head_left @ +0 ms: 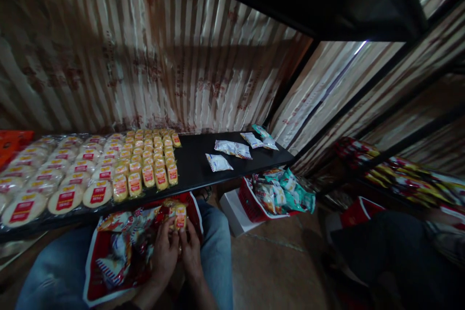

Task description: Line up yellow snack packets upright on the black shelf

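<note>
Both of my hands meet over my lap, below the front edge of a black shelf (196, 164). My left hand (164, 254) and my right hand (190, 251) are closed together on a small yellow snack packet with a red label (180, 216). Beneath them a red and white bag (109, 271) full of wrapped snacks lies open across my jeans. On the shelf, rows of the same small yellow packets (150, 157) stand beside round pale cakes with red labels (54, 179).
Several white and teal packets (232, 149) lie loose on the shelf's right end. A red basket of teal snack bags (278, 193) and a white box (234, 210) sit on the floor. A lower rack on the right holds more packets (407, 179). A striped curtain backs the shelf.
</note>
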`<state>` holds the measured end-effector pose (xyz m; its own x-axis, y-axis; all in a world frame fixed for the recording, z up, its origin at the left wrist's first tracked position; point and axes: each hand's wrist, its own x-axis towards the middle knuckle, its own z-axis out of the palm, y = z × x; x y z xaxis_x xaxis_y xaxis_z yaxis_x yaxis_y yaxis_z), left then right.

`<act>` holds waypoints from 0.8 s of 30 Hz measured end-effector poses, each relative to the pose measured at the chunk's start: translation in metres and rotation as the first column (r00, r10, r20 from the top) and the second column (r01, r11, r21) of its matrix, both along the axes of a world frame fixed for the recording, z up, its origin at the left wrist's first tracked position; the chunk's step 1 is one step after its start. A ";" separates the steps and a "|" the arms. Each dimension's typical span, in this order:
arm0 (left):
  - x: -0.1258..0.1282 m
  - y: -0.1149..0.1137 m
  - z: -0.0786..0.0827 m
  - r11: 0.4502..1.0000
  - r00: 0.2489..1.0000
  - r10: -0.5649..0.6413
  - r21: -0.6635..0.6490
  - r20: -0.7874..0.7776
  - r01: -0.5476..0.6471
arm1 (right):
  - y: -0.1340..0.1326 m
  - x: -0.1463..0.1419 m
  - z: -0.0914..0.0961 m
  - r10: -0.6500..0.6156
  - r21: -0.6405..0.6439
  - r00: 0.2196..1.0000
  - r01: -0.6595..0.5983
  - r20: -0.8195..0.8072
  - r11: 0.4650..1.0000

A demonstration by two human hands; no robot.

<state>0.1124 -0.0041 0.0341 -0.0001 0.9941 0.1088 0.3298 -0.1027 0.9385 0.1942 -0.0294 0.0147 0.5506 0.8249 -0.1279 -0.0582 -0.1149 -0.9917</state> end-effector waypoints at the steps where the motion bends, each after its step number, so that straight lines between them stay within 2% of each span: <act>1: 0.001 0.002 0.003 1.000 1.000 -0.004 0.000 0.013 0.004 | 0.000 0.002 0.002 -0.002 0.028 1.000 0.002 -0.009 1.000; 6: 0.008 0.013 0.020 0.999 0.997 -0.052 -0.004 0.052 0.052 | 0.006 0.011 0.021 -0.038 0.138 0.998 0.044 -0.052 0.989; 13: 0.020 0.035 0.050 0.995 0.994 -0.096 0.019 0.057 0.095 | 0.028 0.027 0.047 -0.002 0.188 0.997 0.016 -0.074 0.982; 18: 0.033 0.055 0.071 0.990 0.992 -0.110 0.099 0.054 0.104 | 0.057 0.042 0.060 0.000 0.241 0.999 0.009 -0.038 0.971; 24: 0.050 0.087 0.088 0.989 0.991 -0.134 0.066 0.010 0.133 | 0.099 0.057 0.074 0.014 0.258 0.999 -0.001 -0.049 0.966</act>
